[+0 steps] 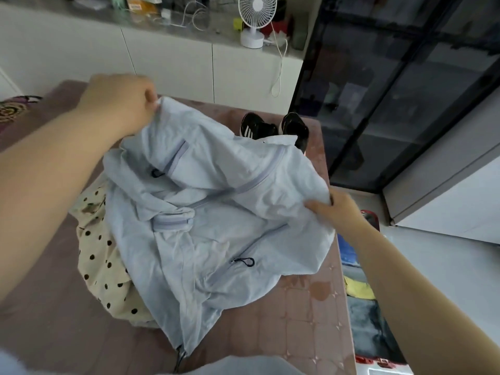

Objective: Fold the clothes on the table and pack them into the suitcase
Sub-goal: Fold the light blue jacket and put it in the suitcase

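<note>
1. Grip of left hand (121,101): fingers curled tight round a bunch of cloth at the far-left edge of the pale blue jacket (205,212), held raised.
2. Right hand (335,209): pinching the jacket's right edge, thumb on top.
3. Jacket: rumpled, zips up, stretched between both grips, lower half lying on the table (311,307).
4. Polka-dot garment (102,255) partly under the jacket's left side; black shoes (273,128) just beyond the jacket; open suitcase (370,216) right of it.
5. Step, as judged: spreading out before folding. Next: lay flat, smooth, turn sleeves inward.
</note>
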A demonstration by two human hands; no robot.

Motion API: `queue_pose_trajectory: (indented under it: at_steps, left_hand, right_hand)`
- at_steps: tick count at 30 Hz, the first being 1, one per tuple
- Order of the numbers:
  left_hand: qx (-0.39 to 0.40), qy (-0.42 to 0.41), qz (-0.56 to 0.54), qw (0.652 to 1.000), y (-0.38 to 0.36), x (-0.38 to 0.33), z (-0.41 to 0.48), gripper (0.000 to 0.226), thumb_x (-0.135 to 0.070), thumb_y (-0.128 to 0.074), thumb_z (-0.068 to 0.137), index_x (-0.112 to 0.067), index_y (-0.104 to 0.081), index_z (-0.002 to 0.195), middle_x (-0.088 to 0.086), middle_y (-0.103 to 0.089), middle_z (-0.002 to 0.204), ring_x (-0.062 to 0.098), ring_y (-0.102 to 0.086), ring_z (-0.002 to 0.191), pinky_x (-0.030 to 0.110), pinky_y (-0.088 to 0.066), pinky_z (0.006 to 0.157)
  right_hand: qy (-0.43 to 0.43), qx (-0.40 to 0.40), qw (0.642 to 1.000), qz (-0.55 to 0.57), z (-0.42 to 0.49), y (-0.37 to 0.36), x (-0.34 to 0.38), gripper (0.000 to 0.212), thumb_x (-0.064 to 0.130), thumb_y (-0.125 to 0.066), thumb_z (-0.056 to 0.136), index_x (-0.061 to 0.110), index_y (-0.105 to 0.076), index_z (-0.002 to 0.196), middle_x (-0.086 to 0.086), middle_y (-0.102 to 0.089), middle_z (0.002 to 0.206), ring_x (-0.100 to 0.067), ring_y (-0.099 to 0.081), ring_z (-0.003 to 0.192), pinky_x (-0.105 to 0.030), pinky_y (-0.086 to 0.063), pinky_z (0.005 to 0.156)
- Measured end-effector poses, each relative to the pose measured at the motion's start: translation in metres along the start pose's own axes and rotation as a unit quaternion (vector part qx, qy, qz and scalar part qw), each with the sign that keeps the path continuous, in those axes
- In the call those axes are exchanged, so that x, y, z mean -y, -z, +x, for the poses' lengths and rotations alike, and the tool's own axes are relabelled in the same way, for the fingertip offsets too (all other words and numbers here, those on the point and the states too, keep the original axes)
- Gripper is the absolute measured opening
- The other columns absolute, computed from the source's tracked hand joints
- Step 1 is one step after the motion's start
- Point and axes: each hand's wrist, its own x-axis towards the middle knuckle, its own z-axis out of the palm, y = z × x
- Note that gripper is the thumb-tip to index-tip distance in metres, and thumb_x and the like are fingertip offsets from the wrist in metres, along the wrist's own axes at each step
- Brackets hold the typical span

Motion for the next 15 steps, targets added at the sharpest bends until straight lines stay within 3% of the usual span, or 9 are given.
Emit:
queue_pose_trajectory:
  at_steps: [3, 5, 8, 10, 11, 13, 15]
  left_hand:
    - [-0.103, -0.041, -0.059, 0.992, 0.002, -0.008, 0.003, 0.011, -0.019, -0.054, 0.091, -0.011, -0.060, 0.093, 0.015, -0.068, 0.089, 0.036, -0.059, 0.087, 0.042, -0.038, 0.093]
    - [-0.085, -0.060, -0.046, 0.994, -0.002, -0.009, 0.005, 0.007, -0.018, -0.054, 0.089, -0.014, -0.060, 0.088, 0.013, -0.068, 0.087, 0.035, -0.059, 0.085, 0.042, -0.039, 0.092]
    - [0.091, -0.028, 0.059, 0.994, -0.010, -0.008, 0.004, 0.012, -0.018, -0.055, 0.087, -0.020, -0.060, 0.076, 0.005, -0.065, 0.095, 0.030, -0.059, 0.089, 0.036, -0.040, 0.085]
    - [0.277, -0.013, 0.156, 0.948, -0.014, -0.010, -0.001, 0.008, -0.022, -0.059, 0.084, -0.023, -0.065, 0.079, 0.000, -0.063, 0.093, 0.024, -0.059, 0.088, 0.030, -0.044, 0.076]
    - [0.347, -0.024, 0.191, 0.918, -0.016, -0.012, -0.003, 0.005, -0.023, -0.063, 0.083, -0.021, -0.068, 0.082, -0.001, -0.063, 0.090, 0.021, -0.059, 0.084, 0.027, -0.044, 0.068]
    - [0.411, -0.049, 0.211, 0.886, -0.013, -0.017, -0.005, 0.008, -0.023, -0.068, 0.081, -0.017, -0.068, 0.085, -0.001, -0.063, 0.085, 0.017, -0.055, 0.076, 0.020, -0.040, 0.058]
    - [0.418, -0.037, 0.192, 0.887, -0.007, -0.026, -0.003, 0.016, -0.026, -0.072, 0.079, -0.012, -0.067, 0.086, 0.003, -0.066, 0.088, 0.017, -0.053, 0.074, 0.019, -0.039, 0.056]
  right_hand:
    - [0.077, -0.116, 0.990, 0.005, -0.015, 0.019, -0.002, 0.022, 0.018, -0.067, 0.084, 0.009, -0.061, 0.104, -0.001, -0.061, 0.086, -0.021, -0.056, 0.076, -0.020, -0.040, 0.056]
    - [0.085, -0.141, 0.986, -0.026, -0.030, 0.016, -0.005, 0.021, 0.019, -0.066, 0.085, 0.014, -0.058, 0.104, 0.006, -0.056, 0.079, -0.011, -0.051, 0.069, -0.018, -0.035, 0.056]
    - [0.011, -0.024, 0.995, -0.093, -0.053, -0.016, -0.024, 0.023, 0.021, -0.068, 0.082, 0.012, -0.055, 0.098, 0.007, -0.057, 0.075, -0.014, -0.055, 0.070, -0.024, -0.040, 0.055]
    - [-0.048, 0.067, 0.992, -0.092, -0.072, -0.039, -0.039, 0.017, 0.021, -0.069, 0.080, 0.015, -0.055, 0.088, 0.005, -0.059, 0.075, -0.018, -0.059, 0.074, -0.027, -0.048, 0.060]
    - [-0.063, 0.089, 0.990, -0.085, -0.081, -0.046, -0.046, 0.016, 0.022, -0.070, 0.080, 0.016, -0.054, 0.082, 0.008, -0.059, 0.072, -0.014, -0.059, 0.071, -0.022, -0.048, 0.058]
    - [-0.085, 0.102, 0.989, -0.073, -0.095, -0.053, -0.058, 0.022, 0.023, -0.072, 0.078, 0.019, -0.051, 0.072, 0.011, -0.054, 0.065, -0.003, -0.052, 0.060, -0.010, -0.039, 0.047]
    - [-0.097, 0.096, 0.989, -0.055, -0.100, -0.052, -0.066, 0.022, 0.027, -0.075, 0.075, 0.016, -0.056, 0.077, 0.007, -0.059, 0.069, -0.004, -0.054, 0.061, -0.011, -0.039, 0.048]
